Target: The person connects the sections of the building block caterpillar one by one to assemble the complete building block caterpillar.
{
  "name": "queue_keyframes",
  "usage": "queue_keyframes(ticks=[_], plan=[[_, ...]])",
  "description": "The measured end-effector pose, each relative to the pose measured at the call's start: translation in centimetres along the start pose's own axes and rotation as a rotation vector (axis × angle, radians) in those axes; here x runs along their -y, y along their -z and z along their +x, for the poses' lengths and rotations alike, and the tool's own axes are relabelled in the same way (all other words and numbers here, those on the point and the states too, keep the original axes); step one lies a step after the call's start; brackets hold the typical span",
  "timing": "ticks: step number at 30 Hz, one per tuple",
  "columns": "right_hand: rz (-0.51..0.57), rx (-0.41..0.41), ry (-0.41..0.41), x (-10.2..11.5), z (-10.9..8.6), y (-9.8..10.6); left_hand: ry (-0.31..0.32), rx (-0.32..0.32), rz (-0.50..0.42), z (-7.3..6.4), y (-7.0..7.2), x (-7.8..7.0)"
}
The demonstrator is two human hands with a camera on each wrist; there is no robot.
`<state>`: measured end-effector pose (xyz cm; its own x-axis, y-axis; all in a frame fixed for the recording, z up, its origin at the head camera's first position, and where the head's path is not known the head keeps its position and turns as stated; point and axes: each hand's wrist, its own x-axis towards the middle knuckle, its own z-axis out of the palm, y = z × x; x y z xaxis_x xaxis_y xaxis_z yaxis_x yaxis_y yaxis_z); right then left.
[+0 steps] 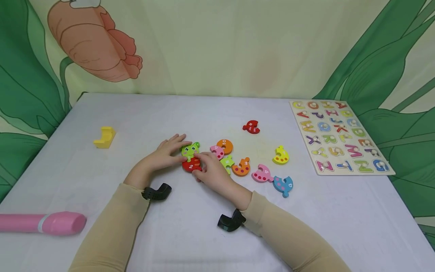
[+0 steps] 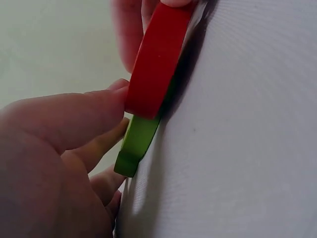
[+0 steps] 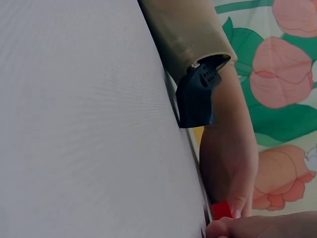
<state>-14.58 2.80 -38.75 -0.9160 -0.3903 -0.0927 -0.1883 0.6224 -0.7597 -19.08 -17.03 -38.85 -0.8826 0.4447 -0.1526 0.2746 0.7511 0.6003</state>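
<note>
A green puzzle piece with an animal face lies against a red numbered piece near the table's middle. My left hand spreads its fairly straight fingers along the green piece's left side. In the left wrist view its thumb touches the red piece's edge, with the other fingers beyond the green edge. My right hand pinches the red piece from the right, thumb at its lower side. Only a bit of red shows by the fingers in the right wrist view.
Right of the hands lie pink, orange and green pieces, with several more beyond, including a blue one. A letter board stands far right. At left are a yellow block and a pink cylinder.
</note>
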Motion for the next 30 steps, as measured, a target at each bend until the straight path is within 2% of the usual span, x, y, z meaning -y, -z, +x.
queue_keyframes(ticks=[9, 16, 21, 25, 30], plan=[[-0.008, 0.004, -0.025, 0.1, 0.0, 0.0, 0.012, 0.004, 0.022, 0.1, 0.0, -0.3], [0.044, 0.018, -0.056, 0.3, 0.0, 0.1, 0.075, 0.007, 0.055, 0.3, -0.1, -0.5], [0.046, 0.010, -0.049, 0.4, -0.1, 0.3, 0.087, 0.012, 0.061, 0.6, 0.0, -0.5], [0.044, -0.008, -0.018, 0.7, -0.6, 1.3, 0.105, 0.020, 0.057, 0.6, 0.0, -0.6], [0.034, -0.089, 0.064, 1.0, -2.2, 4.3, 0.128, 0.026, 0.061, 0.4, -0.1, -0.6]])
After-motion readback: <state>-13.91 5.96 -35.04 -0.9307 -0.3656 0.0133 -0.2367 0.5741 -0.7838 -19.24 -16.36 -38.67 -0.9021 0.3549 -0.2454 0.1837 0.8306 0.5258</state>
